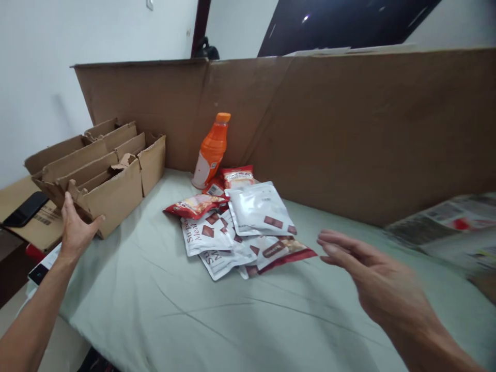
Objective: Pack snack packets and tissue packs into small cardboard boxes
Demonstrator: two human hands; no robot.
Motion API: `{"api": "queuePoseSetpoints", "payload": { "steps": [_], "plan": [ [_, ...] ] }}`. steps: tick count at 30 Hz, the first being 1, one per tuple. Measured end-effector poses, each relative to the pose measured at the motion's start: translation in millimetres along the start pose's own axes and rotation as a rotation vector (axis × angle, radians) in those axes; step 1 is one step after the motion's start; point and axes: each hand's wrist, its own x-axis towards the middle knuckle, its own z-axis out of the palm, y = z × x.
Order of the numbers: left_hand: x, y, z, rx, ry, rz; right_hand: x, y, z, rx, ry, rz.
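Note:
At the left, my left hand (77, 227) grips the near corner of a divided cardboard box (116, 199), thumb on its front face and fingers at its side. My right hand (372, 274) hovers over the cloth on the right, fingers stretched out and holding nothing. Nearest to it is the red tip of a brown-and-white snack packet (281, 250). That packet lies in a pile with several white pouches (258, 206) and red snack packets (196, 206). Behind the pile, an orange bottle (212, 151) leans against the cardboard panel.
A tall cardboard panel (349, 134) stands along the back of the pale green cloth (186, 320). Beside the box, a black phone (26, 209) rests on a cardboard flap. Blurred printed sheets or packaging (453, 225) lie at the far right.

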Motion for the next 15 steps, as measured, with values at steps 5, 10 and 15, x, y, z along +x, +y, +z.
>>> {"api": "queuePoseSetpoints", "payload": {
  "steps": [5, 10, 15],
  "plan": [
    [4, -1, 13.1, 0.007, 0.028, -0.022, -25, 5, -13, -0.153, -0.057, -0.096],
    [-42, 27, 16.2, 0.017, 0.102, 0.127, -35, 25, -35, -0.260, -0.046, -0.211],
    [-85, 58, 51.3, -0.047, -0.237, 0.413, -44, 37, -57, -0.317, 0.017, -0.273]
  ]
}}
